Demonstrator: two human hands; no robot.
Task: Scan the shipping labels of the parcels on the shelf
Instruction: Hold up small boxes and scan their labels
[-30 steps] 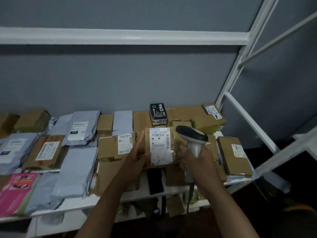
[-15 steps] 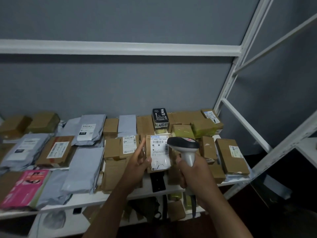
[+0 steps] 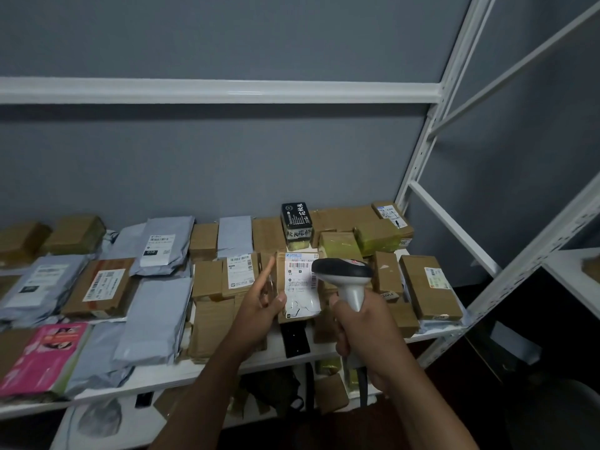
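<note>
Parcel (image 3: 297, 287) between my hands, tilted up off shelf (image 3: 207, 368). Left hand (image 3: 259, 306) pinches its left edge, thumb on label (image 3: 300, 285). Right hand (image 3: 363, 332) grips scanner (image 3: 344, 276). I judge it light, stiff cardboard; hold edges, keep barcode uncovered.

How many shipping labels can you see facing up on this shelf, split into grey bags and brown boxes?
Grey bags showing a label: 2
Brown boxes showing a label: 5, counting the held box in the left hand
Total: 7
</note>
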